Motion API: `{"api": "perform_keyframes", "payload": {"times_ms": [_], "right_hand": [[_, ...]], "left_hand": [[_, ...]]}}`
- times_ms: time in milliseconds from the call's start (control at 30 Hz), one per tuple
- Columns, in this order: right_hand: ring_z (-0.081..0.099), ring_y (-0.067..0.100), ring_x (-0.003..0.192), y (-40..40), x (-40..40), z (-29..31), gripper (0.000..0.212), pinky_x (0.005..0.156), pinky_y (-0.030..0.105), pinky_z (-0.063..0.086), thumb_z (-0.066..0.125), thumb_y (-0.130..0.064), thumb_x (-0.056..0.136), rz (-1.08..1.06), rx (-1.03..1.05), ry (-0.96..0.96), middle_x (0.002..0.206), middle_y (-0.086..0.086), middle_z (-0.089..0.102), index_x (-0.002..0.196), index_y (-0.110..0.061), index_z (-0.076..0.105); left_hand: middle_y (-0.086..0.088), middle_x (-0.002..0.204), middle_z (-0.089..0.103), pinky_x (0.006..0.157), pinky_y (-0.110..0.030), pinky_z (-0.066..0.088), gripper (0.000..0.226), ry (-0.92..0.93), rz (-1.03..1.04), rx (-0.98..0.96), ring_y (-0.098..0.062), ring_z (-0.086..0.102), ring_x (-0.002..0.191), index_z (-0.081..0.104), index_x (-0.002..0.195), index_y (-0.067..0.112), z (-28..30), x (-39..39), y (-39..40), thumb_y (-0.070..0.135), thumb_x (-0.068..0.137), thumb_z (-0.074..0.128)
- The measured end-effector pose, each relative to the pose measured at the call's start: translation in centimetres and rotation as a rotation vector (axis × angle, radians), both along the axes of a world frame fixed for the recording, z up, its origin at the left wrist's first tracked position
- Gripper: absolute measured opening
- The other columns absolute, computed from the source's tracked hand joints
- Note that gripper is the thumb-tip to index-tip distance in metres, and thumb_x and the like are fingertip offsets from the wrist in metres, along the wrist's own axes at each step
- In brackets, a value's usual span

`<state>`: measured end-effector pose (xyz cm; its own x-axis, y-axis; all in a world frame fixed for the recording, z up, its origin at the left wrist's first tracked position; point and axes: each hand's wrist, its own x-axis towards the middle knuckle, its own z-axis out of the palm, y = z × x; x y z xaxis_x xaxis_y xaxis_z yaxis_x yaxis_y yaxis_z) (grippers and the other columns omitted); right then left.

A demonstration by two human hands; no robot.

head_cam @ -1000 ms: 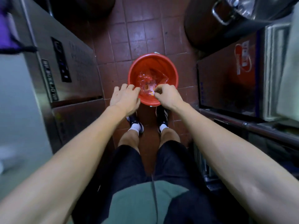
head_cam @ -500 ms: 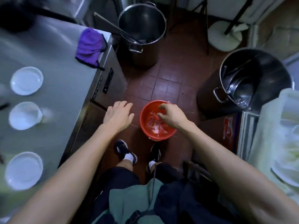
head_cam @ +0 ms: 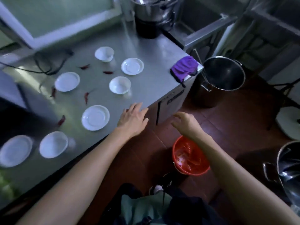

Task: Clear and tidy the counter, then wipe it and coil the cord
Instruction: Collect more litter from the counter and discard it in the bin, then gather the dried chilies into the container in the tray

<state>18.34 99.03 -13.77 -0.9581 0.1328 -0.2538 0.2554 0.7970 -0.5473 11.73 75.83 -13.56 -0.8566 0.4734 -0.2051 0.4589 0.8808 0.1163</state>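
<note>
Over the steel counter (head_cam: 151, 88) edge, both hands empty, fingers spread, round white saucers (head_cam: 95, 117).

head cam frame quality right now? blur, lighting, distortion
Head view: dim, bluish cast; motion blur smears the window frame and the plates at lower left; soft glare streaks on the steel counter; wide-angle stretch on both forearms; left hand, right hand and red bucket stay readable, small chilies fuzzy.

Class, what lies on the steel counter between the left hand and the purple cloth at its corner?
In the head view, only bare steel counter lies between left hand and purple cloth.
</note>
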Motion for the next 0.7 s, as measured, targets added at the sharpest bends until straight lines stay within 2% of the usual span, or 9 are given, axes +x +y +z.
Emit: {"api": "perform_keyframes", "payload": {"times_ms": [133,233,433,600,700], "right_hand": [[0.064,0.027,0.109,-6.9,-0.6,0.3,0.035,0.093,0.036,0.051,0.069,-0.027,0.083,0.147,0.036,-0.013,0.112,0.006,0.072,0.117,-0.019,0.071],[0.062,0.027,0.114,-13.1,-0.5,0.7,0.036,0.096,0.042,0.05,0.068,-0.032,0.086,0.276,0.079,-0.022,0.121,0.003,0.069,0.12,-0.021,0.069],[0.062,0.026,0.111,-24.7,1.3,1.7,0.034,0.096,0.042,0.05,0.066,-0.034,0.087,0.445,0.07,-0.021,0.118,0.003,0.07,0.119,-0.021,0.068],[0.062,0.024,0.113,-32.6,3.1,2.4,0.036,0.098,0.042,0.048,0.066,-0.03,0.089,0.544,0.045,0.001,0.126,0.003,0.066,0.124,-0.019,0.066],[0.063,0.024,0.113,-36.5,4.3,2.6,0.038,0.099,0.044,0.048,0.066,-0.026,0.09,0.608,0.03,-0.001,0.129,0.005,0.065,0.127,-0.017,0.064]], "left_hand": [[-0.005,0.158,0.03,0.106,-0.049,0.038,0.052,0.028,0.13,0.024,-0.027,0.028,0.142,0.046,0.144,0.023,0.0,2.7,-8.4,0.044,0.097,0.049],[-0.006,0.152,0.036,0.1,-0.05,0.044,0.051,0.026,0.221,0.034,-0.029,0.035,0.137,0.049,0.141,0.02,-0.3,5.4,-15.1,0.043,0.096,0.051],[-0.004,0.149,0.042,0.1,-0.048,0.043,0.052,0.009,0.381,0.06,-0.027,0.038,0.135,0.043,0.145,0.021,-0.4,11.1,-26.2,0.041,0.098,0.05],[0.001,0.14,0.05,0.097,-0.044,0.045,0.044,0.022,0.463,0.076,-0.025,0.044,0.13,0.048,0.137,0.022,0.2,15.5,-33.4,0.038,0.096,0.05],[0.0,0.142,0.049,0.1,-0.045,0.043,0.049,0.023,0.521,0.096,-0.025,0.043,0.131,0.045,0.143,0.022,0.2,18.0,-36.7,0.038,0.097,0.051]]}}
